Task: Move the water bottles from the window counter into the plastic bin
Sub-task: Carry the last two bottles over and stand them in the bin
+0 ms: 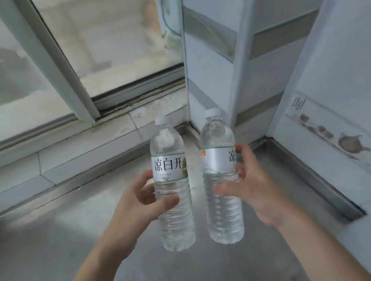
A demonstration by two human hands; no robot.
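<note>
Two clear water bottles with white caps and silver-white labels are upright side by side over the grey window counter [51, 244]. My left hand [138, 202] wraps around the left bottle [177, 218] from its left side, thumb across the front and fingers behind the label. My right hand [253, 183] wraps around the right bottle [223, 209] from its right side, thumb in front and fingers at the label's edge. I cannot tell whether the bottles rest on the counter or are lifted slightly. The plastic bin is out of view.
A sliding window [102, 44] with a pale frame runs behind the counter above a tiled sill [72, 145]. A tiled wall corner [207, 65] stands just behind the bottles. On the right is a decorated tile wall [347, 135] with a metal edge strip.
</note>
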